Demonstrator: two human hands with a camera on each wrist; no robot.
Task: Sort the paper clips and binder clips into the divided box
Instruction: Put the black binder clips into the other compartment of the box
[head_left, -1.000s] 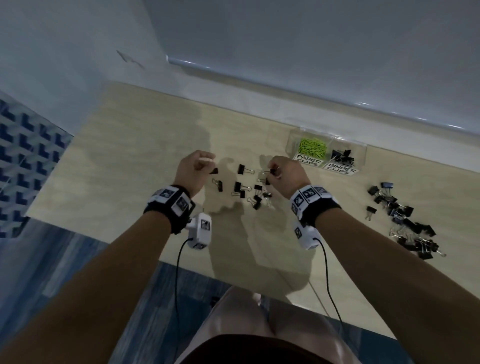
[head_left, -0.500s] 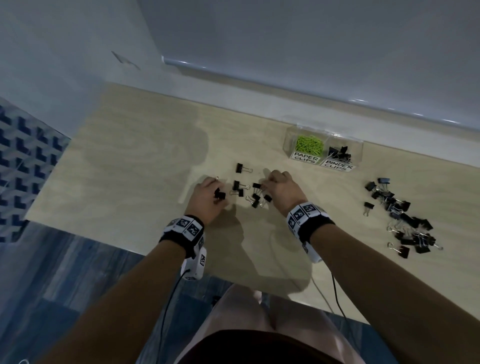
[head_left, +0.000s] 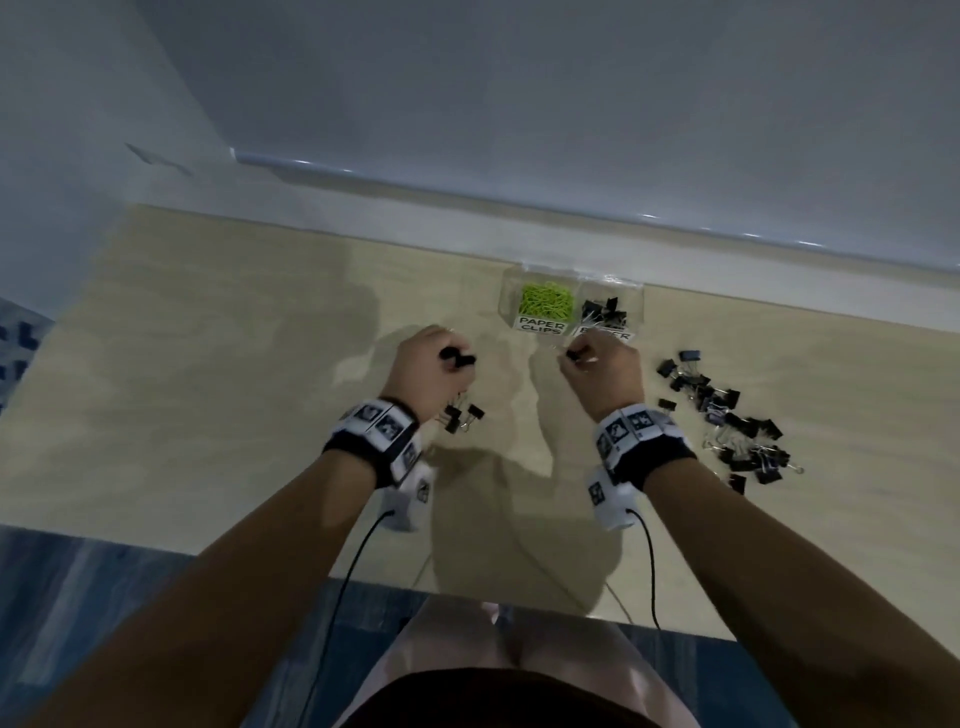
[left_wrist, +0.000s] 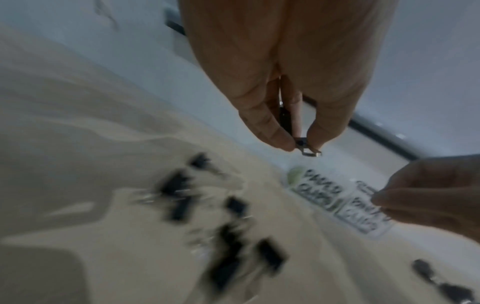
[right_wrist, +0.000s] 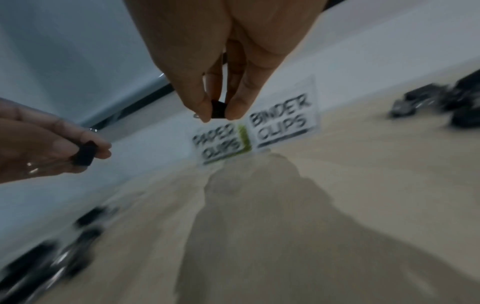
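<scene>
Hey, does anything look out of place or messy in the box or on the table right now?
Nothing stands out. The box sits upright: green paper clips in the left compartment, black binder clips in the right. Loose binder clips on the table are simply unsorted.

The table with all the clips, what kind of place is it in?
Probably a home or office desk spot: a light wooden table against a plain wall, holding a labelled box and black binder clips.

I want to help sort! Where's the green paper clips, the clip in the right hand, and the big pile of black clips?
green paper clips (head_left: 547, 301), head view, middle of heap.
binder clip (right_wrist: 219, 112), right wrist view, black body.
pile of black clips (head_left: 727, 415), head view, pile's middle.
</scene>
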